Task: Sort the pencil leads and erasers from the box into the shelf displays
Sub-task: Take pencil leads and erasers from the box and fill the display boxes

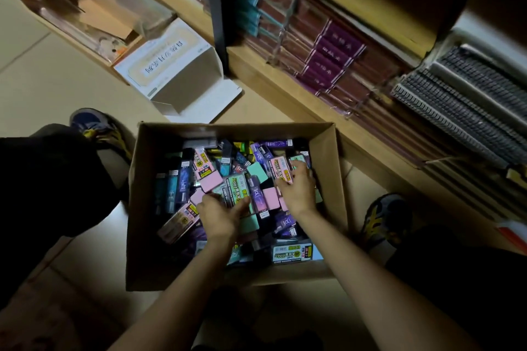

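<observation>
An open cardboard box (142, 208) on the floor between my feet is heaped with pencil lead packs in pink, mint, purple and blue, with several pastel erasers among them. My left hand (219, 215) is down in the pile, its fingers closed around a mint pencil lead pack (235, 188). My right hand (298, 186) is a little further right, gripping a pink and mint lead pack (281, 167) at its edge. Both forearms reach in from the bottom of the view.
A wooden shelf unit (285, 85) runs diagonally behind the box, stacked with purple and maroon notebooks (330, 57) and spiral pads (456, 100). An opened white display carton (182, 77) lies on the floor by the shelf. My shoes (385, 222) flank the box.
</observation>
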Demonstrator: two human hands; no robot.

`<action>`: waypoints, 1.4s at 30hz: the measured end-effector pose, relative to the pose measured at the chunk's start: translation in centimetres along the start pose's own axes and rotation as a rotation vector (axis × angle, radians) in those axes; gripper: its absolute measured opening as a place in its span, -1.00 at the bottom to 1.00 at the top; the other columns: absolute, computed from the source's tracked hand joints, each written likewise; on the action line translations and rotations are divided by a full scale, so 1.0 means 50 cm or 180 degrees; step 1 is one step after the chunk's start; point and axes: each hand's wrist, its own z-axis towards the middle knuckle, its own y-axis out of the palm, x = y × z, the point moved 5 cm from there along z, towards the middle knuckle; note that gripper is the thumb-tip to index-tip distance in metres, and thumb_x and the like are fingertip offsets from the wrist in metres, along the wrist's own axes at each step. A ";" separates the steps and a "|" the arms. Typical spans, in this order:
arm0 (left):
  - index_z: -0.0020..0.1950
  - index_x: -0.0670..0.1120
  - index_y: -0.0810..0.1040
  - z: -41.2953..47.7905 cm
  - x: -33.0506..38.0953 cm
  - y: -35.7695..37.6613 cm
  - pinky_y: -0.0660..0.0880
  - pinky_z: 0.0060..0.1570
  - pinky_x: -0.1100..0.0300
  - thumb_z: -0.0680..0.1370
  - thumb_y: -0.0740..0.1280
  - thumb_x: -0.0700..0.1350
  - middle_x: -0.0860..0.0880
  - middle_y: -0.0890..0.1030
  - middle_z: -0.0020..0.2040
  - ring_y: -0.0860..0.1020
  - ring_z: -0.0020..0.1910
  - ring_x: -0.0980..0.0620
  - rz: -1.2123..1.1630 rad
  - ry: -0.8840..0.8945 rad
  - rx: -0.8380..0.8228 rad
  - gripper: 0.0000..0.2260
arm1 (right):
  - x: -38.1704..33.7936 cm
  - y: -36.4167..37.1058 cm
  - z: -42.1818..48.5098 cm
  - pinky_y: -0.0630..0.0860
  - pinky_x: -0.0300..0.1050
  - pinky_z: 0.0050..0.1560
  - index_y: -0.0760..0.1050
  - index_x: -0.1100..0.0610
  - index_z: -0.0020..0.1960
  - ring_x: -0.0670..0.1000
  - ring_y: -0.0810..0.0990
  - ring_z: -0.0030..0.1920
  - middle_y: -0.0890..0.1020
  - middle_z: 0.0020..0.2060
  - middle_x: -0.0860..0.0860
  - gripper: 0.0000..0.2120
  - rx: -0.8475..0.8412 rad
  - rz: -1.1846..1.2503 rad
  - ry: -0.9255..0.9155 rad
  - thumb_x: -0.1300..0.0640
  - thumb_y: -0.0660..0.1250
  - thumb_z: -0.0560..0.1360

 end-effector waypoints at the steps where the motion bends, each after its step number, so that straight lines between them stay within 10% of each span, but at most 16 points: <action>1: 0.06 -0.36 0.43 0.000 0.000 -0.003 0.49 -0.07 -0.10 0.34 0.54 0.01 -0.36 0.51 0.05 0.50 -0.06 -0.23 -0.0008 0.0009 -0.0002 -0.45 | 0.007 -0.002 0.006 0.41 -0.02 0.19 0.39 0.26 0.26 0.19 0.46 0.19 0.49 0.17 0.21 -0.57 -0.0002 0.0093 0.0179 0.26 0.41 0.44; 7: 0.22 -0.28 0.40 -0.006 -0.011 0.005 0.55 0.03 -0.09 0.36 0.53 -0.13 -0.23 0.58 0.12 0.57 0.06 -0.19 -0.0803 -0.0349 -0.0705 -0.46 | 0.037 -0.010 0.004 0.49 0.00 0.09 0.47 0.37 0.14 0.20 0.55 0.08 0.56 0.06 0.24 -0.67 -0.0327 0.0474 0.0570 0.29 0.42 0.43; 12: -0.08 -0.08 0.42 -0.019 0.007 0.010 0.45 -0.56 0.40 0.43 0.45 -0.27 -0.01 0.54 -0.19 0.53 -0.35 0.08 -0.1435 -0.0267 -0.1062 -0.77 | 0.043 -0.013 -0.024 0.43 -0.24 -0.10 0.45 0.33 0.11 0.03 0.48 -0.06 0.49 -0.09 0.09 -0.73 -0.0516 0.0771 0.0505 0.35 0.39 0.44; 17: -0.03 -0.15 0.48 -0.024 0.024 -0.015 0.52 -0.31 0.25 0.52 0.36 -0.19 -0.04 0.56 -0.12 0.52 -0.20 0.05 -0.1401 0.0181 -0.0738 -0.91 | 0.035 -0.050 -0.042 0.39 -0.42 -0.25 0.44 0.33 0.10 0.02 0.49 -0.10 0.51 -0.10 0.12 -0.79 -0.0267 0.1003 0.0357 0.38 0.33 0.47; 20: 0.06 -0.18 0.41 -0.036 0.047 -0.033 0.46 -0.50 0.35 0.57 0.29 -0.15 -0.08 0.53 -0.04 0.51 -0.18 0.04 -0.1408 0.0372 -0.0518 -0.86 | 0.006 -0.091 -0.055 0.40 -0.49 -0.33 0.45 0.29 0.06 -0.05 0.52 -0.23 0.55 -0.19 0.08 -0.81 -0.0225 0.1614 0.0317 0.39 0.34 0.46; 28: 0.23 -0.20 0.41 -0.124 0.164 -0.031 0.55 -0.10 0.14 0.60 0.20 -0.23 -0.14 0.60 0.02 0.58 -0.06 -0.04 -0.2196 0.0689 -0.1354 -0.79 | -0.143 -0.154 -0.125 0.58 -0.10 -0.16 0.50 0.09 -0.04 0.06 0.63 -0.17 0.62 -0.06 0.14 -0.85 -0.0918 0.2029 -0.0098 0.29 0.38 0.46; 33: 0.07 -0.17 0.45 -0.184 0.225 -0.048 0.50 -0.21 0.17 0.60 0.19 -0.16 -0.06 0.52 -0.19 0.52 -0.28 0.07 -0.2537 0.0853 -0.1555 -0.88 | -0.210 -0.237 -0.164 0.52 -0.36 -0.34 0.54 0.26 0.08 -0.21 0.58 -0.36 0.59 -0.26 -0.02 -0.79 -0.0604 0.2019 -0.0561 0.33 0.37 0.45; 42: 0.30 -0.15 0.42 -0.334 0.366 -0.122 0.59 -0.05 -0.02 0.53 0.32 -0.06 -0.18 0.64 0.10 0.64 0.04 -0.16 -0.2176 0.2042 -0.1863 -0.62 | -0.288 -0.409 -0.251 0.49 -0.41 -0.25 0.53 0.18 0.16 -0.21 0.58 -0.26 0.59 -0.18 -0.04 -0.77 -0.0449 0.1892 -0.1108 0.21 0.35 0.50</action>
